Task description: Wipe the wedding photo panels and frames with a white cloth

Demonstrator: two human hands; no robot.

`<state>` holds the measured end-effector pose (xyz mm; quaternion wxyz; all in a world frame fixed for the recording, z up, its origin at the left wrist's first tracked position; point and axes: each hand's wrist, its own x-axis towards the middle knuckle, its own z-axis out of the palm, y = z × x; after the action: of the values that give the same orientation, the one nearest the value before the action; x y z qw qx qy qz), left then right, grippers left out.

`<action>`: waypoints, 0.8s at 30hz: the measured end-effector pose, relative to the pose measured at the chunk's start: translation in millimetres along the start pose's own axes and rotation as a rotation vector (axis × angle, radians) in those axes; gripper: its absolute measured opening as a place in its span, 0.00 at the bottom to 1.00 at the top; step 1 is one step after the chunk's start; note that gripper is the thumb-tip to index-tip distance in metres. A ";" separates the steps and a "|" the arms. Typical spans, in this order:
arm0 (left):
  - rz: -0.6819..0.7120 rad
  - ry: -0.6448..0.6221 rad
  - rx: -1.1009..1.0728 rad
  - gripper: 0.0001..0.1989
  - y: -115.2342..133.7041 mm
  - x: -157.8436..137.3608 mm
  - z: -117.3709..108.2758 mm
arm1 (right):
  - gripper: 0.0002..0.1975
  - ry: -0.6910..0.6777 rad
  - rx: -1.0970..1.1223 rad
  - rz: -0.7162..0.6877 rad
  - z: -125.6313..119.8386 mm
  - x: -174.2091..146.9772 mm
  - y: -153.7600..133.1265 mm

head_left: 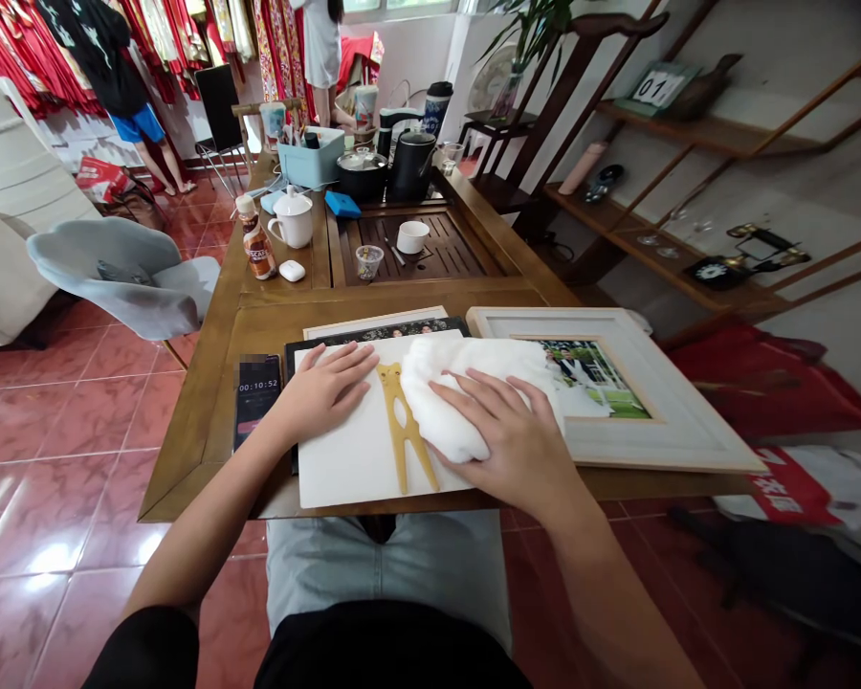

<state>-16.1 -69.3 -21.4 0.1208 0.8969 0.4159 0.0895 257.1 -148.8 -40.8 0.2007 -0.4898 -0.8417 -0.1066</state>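
A white board (337,469) lies at the table's front edge. On it rests a flat, mustard-yellow cutout (396,421) with a small animal-like head, an oval hole and two long legs. My left hand (330,390) lies flat on the board's upper left, fingers stretched out, left of the cutout. To the cutout's right is a fluffy white wad of stuffing (430,383), touching or slightly overlapping its edge. My right hand (513,435) rests on top of the stuffing with its fingers spread, and its palm hides part of the wad.
A framed photo (689,421) lies at the right, partly under the stuffing. Left of the board is a phone (256,397) showing a timer. Farther back stand a bottle (259,251), a white lidded cup (292,218), a tea tray (466,251) and a kettle (410,165). Two people stand beyond.
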 end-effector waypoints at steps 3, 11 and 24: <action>-0.013 0.006 0.002 0.25 0.6 -0.1 0.6 | 0.27 0.000 -0.007 0.022 7.4 14.0 5.1; -0.078 0.015 -0.019 0.24 2.6 0.0 0.4 | 0.27 0.016 -0.002 0.026 6.3 13.2 1.6; -0.073 0.023 0.001 0.24 4.6 0.2 1.5 | 0.26 0.013 0.078 0.045 -20.3 -32.2 -21.8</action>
<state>-12.2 -72.2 -21.5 0.1187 0.8801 0.4498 0.0953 257.1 -192.5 -36.5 0.2275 -0.4995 -0.8327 -0.0724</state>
